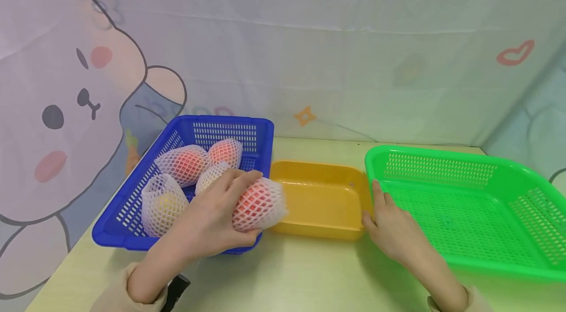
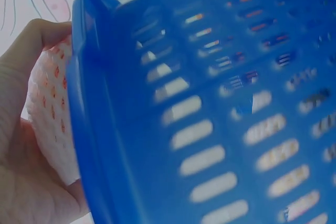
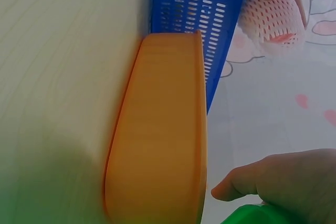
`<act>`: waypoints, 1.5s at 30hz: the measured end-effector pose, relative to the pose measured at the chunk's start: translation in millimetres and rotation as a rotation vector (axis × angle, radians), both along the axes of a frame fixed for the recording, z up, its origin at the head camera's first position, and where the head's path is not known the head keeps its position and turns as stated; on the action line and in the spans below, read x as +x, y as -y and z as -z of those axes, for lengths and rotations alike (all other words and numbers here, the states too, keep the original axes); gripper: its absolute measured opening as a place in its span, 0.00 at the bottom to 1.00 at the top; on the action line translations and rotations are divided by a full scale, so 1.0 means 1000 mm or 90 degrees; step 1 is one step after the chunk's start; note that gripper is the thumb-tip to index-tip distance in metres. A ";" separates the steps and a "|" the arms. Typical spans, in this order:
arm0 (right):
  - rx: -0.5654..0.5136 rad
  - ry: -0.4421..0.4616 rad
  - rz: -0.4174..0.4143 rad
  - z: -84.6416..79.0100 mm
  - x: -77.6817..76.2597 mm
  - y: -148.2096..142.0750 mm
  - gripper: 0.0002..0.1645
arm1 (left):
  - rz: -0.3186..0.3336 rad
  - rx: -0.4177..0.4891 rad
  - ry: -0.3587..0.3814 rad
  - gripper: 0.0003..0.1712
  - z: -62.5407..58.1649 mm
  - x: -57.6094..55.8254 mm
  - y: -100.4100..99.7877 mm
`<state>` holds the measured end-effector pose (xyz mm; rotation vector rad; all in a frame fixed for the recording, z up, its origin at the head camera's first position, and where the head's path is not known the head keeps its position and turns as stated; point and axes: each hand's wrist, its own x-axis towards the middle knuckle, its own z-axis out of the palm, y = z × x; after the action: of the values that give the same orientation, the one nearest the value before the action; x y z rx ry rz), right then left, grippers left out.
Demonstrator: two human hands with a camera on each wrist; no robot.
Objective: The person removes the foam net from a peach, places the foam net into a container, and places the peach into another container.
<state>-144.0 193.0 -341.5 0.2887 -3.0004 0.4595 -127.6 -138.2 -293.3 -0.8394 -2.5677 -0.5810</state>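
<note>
Snugly within left grip (image 1: 215,219), netted fruit (image 1: 260,205).

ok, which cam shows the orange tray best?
Head: it looks down into the orange tray, showing its floor and most of its rim. Right wrist shows mainly the outer wall; left wrist only a sliver at the top edge, beyond the blue basket.

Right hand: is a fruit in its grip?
No, the left hand holds the foam-netted red fruit; the right hand is at the green basket.
</note>
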 end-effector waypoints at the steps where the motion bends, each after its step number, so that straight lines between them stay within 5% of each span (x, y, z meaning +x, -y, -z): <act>1: -0.001 -0.002 0.001 0.000 0.000 0.000 0.43 | 0.007 0.005 -0.006 0.50 0.001 0.000 -0.001; 18: 0.025 -0.072 0.005 -0.008 0.006 0.005 0.39 | 0.011 0.003 -0.046 0.51 0.005 0.004 -0.011; 29: 0.047 -0.172 -0.020 -0.013 0.011 0.008 0.29 | 0.030 -0.002 -0.037 0.49 0.003 0.002 -0.029; 45: -0.025 -0.329 -0.113 -0.024 0.023 0.020 0.12 | 0.076 0.000 -0.041 0.51 0.007 -0.001 -0.046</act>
<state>-121.2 172.7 -317.1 0.5737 -2.4702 0.3858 -129.0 -92.5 -300.7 -1.0012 -2.4729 -0.5786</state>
